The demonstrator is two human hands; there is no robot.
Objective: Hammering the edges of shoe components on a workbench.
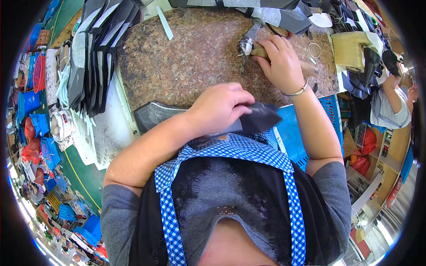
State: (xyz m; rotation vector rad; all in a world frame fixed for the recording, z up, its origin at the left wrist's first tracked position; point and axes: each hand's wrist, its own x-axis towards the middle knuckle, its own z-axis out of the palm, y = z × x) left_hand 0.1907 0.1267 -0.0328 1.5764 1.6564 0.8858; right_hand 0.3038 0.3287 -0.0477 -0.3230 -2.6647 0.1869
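Observation:
My left hand (224,106) is closed on a black and grey flat cut piece (162,116) at the near edge of a speckled stone slab. The piece's pointed right end (262,119) sticks out past my fingers, slightly blurred, and my hand and forearm cover its middle. Farther back on the right, my right hand (282,62) grips the wooden handle of a hammer (259,51). White material is wrapped around the hammer where handle and metal head meet. The head rests on or just over the slab; which one I cannot tell.
A stack of similar dark pieces (95,57) stands left of the stone slab (177,66). A pale strip (164,23) lies at its back. A thin ring (314,50) and a yellowish roll (353,51) are at right. A blue crate (295,133) sits below. Another person works far right.

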